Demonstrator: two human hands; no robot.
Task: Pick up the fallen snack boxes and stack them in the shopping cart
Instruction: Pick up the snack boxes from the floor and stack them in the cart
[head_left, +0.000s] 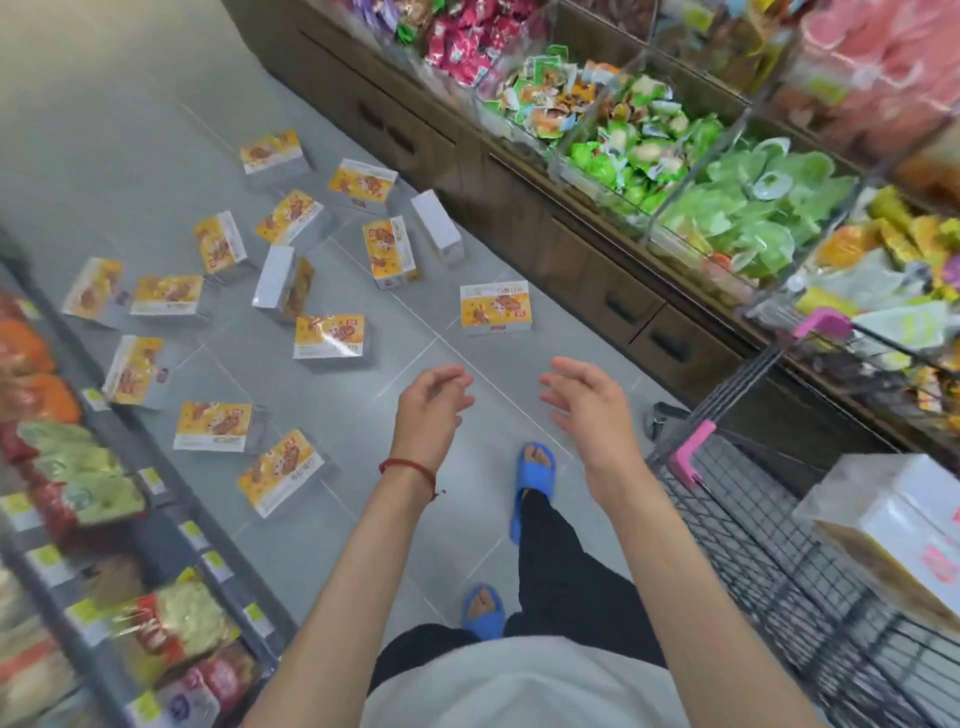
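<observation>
Grey tiled aisle floor (130, 156): yellow snack boxes (329, 336) lie scattered from nine to twelve o'clock. Left grip (434, 400) and right grip (582, 402) hover wide, empty. Shopping cart (737, 530) at four o'clock holds what seem pale cartons (904, 525).

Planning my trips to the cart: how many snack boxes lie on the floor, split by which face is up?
Orange-and-yellow cardboard snack boxes, printed face up: 12
Same boxes, white panel up: 2
Total on the grey tiled floor: 14
Stacked boxes in the black wire shopping cart: too blurred to count
</observation>
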